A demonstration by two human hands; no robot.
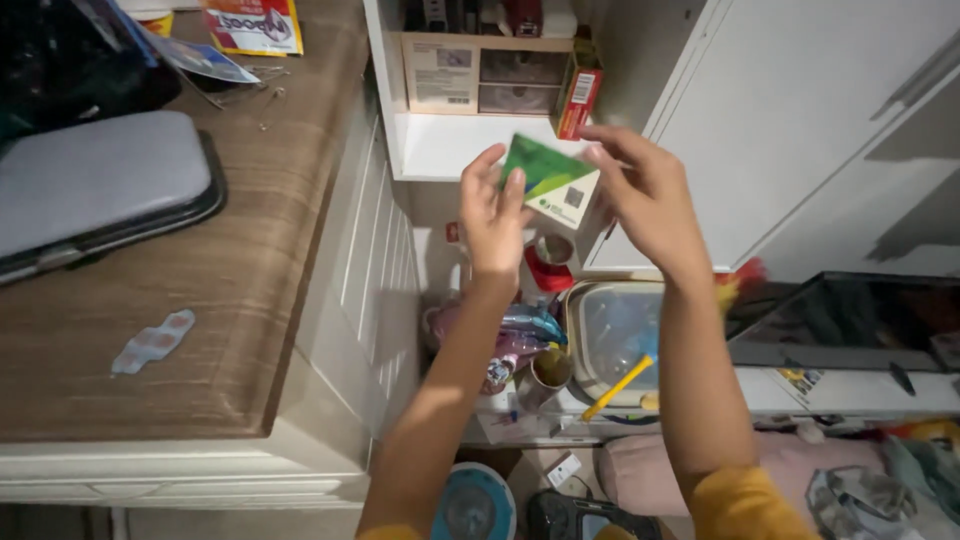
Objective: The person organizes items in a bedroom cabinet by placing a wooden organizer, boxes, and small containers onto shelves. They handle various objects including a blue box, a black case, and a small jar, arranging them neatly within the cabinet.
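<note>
Both hands (pixel 575 205) holding small box (pixel 552 180), green-and-white, tilted

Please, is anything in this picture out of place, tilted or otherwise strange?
Yes. A red box leans tilted against the small drawer unit on the white shelf. A loose blister strip lies alone on the wooden countertop. Below both hands, which hold a green and white box, many things are piled in disorder.
</note>
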